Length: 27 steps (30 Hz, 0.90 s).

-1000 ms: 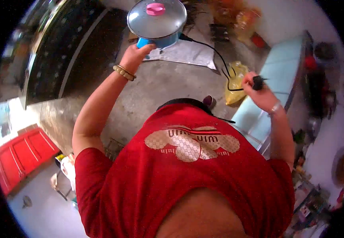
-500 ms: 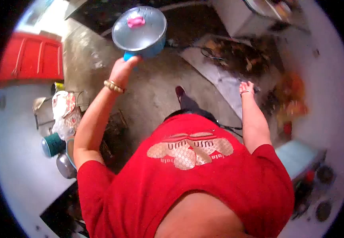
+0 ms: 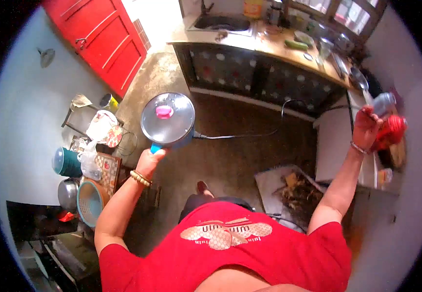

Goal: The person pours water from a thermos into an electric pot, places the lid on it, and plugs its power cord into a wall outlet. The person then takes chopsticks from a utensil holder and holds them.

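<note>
Head view: left hand (image 3: 147, 163) holds a lidded pot (image 3: 184, 142) out above the floor (image 3: 230, 168).
Fingers wrap the blue handle (image 3: 156, 147), the right place to grip; likely light but front-heavy, lid (image 3: 168, 127) probably slippery, fragile; cord (image 3: 240, 137) trails; right hand (image 3: 366, 129) half-curled near something red (image 3: 393, 127), its hold unclear.

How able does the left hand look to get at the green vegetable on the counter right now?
Probably not able: the left hand is holding the handle of the lidded pot, and the green vegetable lies well off, across the floor on the counter.
</note>
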Available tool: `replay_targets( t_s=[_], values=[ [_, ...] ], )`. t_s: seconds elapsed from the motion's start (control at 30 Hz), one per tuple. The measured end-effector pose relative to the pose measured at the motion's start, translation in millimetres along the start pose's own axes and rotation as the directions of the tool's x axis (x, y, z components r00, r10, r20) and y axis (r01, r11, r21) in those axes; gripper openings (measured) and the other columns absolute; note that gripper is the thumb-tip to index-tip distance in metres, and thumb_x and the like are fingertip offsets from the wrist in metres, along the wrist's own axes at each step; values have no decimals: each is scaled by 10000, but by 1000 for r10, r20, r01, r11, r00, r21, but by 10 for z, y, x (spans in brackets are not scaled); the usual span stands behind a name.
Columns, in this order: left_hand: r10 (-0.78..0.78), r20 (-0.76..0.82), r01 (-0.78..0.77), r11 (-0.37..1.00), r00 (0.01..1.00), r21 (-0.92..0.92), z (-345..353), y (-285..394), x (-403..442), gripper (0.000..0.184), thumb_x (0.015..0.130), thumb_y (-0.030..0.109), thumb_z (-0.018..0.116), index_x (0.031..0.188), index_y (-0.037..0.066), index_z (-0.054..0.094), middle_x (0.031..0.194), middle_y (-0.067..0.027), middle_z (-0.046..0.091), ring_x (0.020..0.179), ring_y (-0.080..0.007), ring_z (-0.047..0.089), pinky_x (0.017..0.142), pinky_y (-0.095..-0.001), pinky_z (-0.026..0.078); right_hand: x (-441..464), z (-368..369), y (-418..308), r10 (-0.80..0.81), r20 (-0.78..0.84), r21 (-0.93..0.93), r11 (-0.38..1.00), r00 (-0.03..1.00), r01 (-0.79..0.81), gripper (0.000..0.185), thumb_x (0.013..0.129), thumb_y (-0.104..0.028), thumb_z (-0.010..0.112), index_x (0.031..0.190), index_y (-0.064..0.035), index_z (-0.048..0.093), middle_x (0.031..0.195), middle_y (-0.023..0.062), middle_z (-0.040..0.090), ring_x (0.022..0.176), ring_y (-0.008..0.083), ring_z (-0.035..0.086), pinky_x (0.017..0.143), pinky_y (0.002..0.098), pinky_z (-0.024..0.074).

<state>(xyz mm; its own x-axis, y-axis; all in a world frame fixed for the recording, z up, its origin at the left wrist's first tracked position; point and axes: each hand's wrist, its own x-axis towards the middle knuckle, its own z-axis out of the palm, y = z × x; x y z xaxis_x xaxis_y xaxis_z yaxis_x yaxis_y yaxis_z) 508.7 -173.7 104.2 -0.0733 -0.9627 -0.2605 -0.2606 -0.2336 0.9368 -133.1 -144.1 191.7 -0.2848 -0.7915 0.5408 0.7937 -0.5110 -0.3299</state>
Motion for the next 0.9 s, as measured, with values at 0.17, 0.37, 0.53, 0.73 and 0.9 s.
replay_targets(
  t_s=[0.17, 0.37, 0.53, 0.73, 0.9],
  values=[
    [-69, -49, 66, 997, 996, -47, -504, 296, 1264, 215, 748, 253, 640, 809, 47, 639, 743, 41, 541, 682, -69, 457, 637, -261, 375, 1495, 600, 1273, 514, -162, -806, 424, 842, -414, 318, 923, -305, 428, 949, -11, 548, 606, 43, 521, 550, 153, 509, 516, 248, 401],
    [-107, -48, 107, 994, 993, -2, -842, 555, 2524, 209, 743, 264, 645, 757, 58, 611, 702, 41, 515, 651, -72, 429, 606, -263, 363, 2517, 961, 2495, 451, -326, -936, -31, 831, -351, 197, 912, -249, 473, 926, -68, 547, 688, 22, 596, 594, 89, 540, 542, 207, 384],
    [-72, -49, 71, 997, 996, -14, -1024, 751, 3651, 233, 747, 279, 627, 758, 47, 610, 682, 14, 521, 638, -90, 445, 599, -273, 374, 3834, 885, 3046, 339, -26, -939, 315, 940, -139, 240, 927, -232, 458, 1021, -39, 566, 718, 5, 529, 672, 84, 502, 569, 206, 386],
    [-108, -78, 101, 991, 991, -93, -1083, 997, 5088, 276, 743, 288, 653, 871, 43, 645, 764, -1, 569, 689, -123, 491, 665, -273, 394, 5424, 914, 3802, 483, 180, -964, 261, 857, 55, 328, 945, -229, 410, 1142, 6, 527, 788, 4, 484, 739, 89, 490, 698, 227, 423],
    [-112, -231, 115, 993, 966, -2, -984, 1604, 6013, 298, 731, 330, 656, 766, 35, 627, 700, -14, 556, 642, -119, 495, 585, -287, 389, 6731, 806, 4533, 520, 348, -910, 389, 780, 146, 329, 936, -195, 415, 1179, 16, 484, 828, 22, 513, 743, 100, 508, 699, 242, 449]
  ],
)
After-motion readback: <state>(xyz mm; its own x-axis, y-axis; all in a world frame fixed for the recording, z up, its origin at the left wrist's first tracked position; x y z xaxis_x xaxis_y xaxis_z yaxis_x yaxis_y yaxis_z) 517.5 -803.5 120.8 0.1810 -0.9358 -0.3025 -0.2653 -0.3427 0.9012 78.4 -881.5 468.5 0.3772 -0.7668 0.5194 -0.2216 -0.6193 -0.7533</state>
